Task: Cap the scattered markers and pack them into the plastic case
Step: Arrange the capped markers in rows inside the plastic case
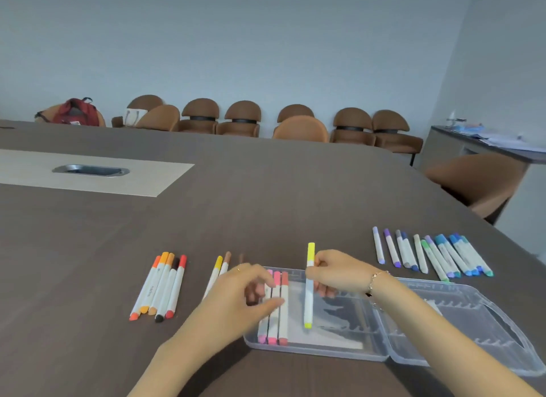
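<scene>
Brown chairs (242, 118) line the far wall, one with a red backpack (77, 112) on it; a dark wood table (266, 189) fills the head view, with a pale inset panel and a metal cable port (91, 170) at left.

Head view, near edge: clear plastic case (339, 345) lies open on the table, its lid (472, 331) folded out flat to the right. Three pink and red markers (276, 308) lie side by side, touching, against the left wall of the case, caps on.

My right hand (334, 271) pinches a yellow marker (309, 284) near its upper end, fingers curled round the barrel. It hangs almost upright over the middle of the case, apart from the three packed ones; both ends show yellow.

My left hand (248, 290) is over the left edge of the case, blurred. Its fingers (271, 302) reach to the pink markers; thumb and fingers look loosely bent, but whether they grip anything I cannot tell.

Left of the case: a bundle of orange, red and black markers (161, 287), and nearer, a yellow and a brown marker (220, 268) partly behind my left hand. Right, beyond the lid: a row of purple, blue and green markers (428, 253).
</scene>
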`<state>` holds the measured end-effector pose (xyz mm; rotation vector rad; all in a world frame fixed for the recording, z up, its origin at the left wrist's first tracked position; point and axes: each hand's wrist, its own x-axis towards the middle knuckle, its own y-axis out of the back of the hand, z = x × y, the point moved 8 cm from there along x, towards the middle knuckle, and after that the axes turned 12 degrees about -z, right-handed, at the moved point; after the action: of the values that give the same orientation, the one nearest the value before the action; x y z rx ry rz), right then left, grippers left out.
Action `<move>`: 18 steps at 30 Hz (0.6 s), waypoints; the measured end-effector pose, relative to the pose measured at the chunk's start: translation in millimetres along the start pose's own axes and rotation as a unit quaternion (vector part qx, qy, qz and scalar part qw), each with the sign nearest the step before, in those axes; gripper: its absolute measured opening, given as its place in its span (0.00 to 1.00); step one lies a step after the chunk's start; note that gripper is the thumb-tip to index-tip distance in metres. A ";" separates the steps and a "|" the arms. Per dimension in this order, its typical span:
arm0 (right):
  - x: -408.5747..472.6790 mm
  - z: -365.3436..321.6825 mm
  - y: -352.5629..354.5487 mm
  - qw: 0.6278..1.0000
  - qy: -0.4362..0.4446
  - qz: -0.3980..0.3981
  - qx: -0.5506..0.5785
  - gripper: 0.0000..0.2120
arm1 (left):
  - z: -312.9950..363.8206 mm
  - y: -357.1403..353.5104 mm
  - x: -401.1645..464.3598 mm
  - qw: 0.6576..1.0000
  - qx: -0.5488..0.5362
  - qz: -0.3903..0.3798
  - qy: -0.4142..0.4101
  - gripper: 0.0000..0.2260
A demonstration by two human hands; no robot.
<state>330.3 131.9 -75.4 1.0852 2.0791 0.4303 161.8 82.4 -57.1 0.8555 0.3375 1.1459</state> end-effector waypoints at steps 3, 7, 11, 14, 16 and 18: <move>8.3 1.9 -22.0 0.992 0.038 -0.049 0.107 0.02 | 17.5 -44.3 -1.1 0.988 -0.001 -0.143 -0.053 0.18; 16.0 4.4 -30.6 0.992 0.076 -0.024 0.099 0.30 | 12.0 -54.9 -0.7 0.986 0.015 -0.154 -0.063 0.22; 15.3 3.6 -27.9 0.993 0.113 0.017 0.039 0.26 | 9.6 -57.9 -1.8 0.979 0.099 -0.156 -0.083 0.28; 12.2 0.8 -16.0 0.987 0.128 0.090 -0.048 0.24 | 9.8 -63.3 -6.0 0.967 0.138 -0.171 -0.131 0.28; 12.2 -1.1 -13.8 0.981 0.145 0.106 -0.078 0.25 | 7.3 -62.2 -7.3 0.968 0.130 -0.172 -0.130 0.27; 13.5 0.0 -13.3 0.979 0.152 0.105 -0.088 0.25 | 7.9 -60.2 -9.3 0.969 0.123 -0.170 -0.129 0.26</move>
<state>317.9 135.0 -89.4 1.1970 2.1421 0.9179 202.5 61.9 -98.2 1.1045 0.3985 0.6735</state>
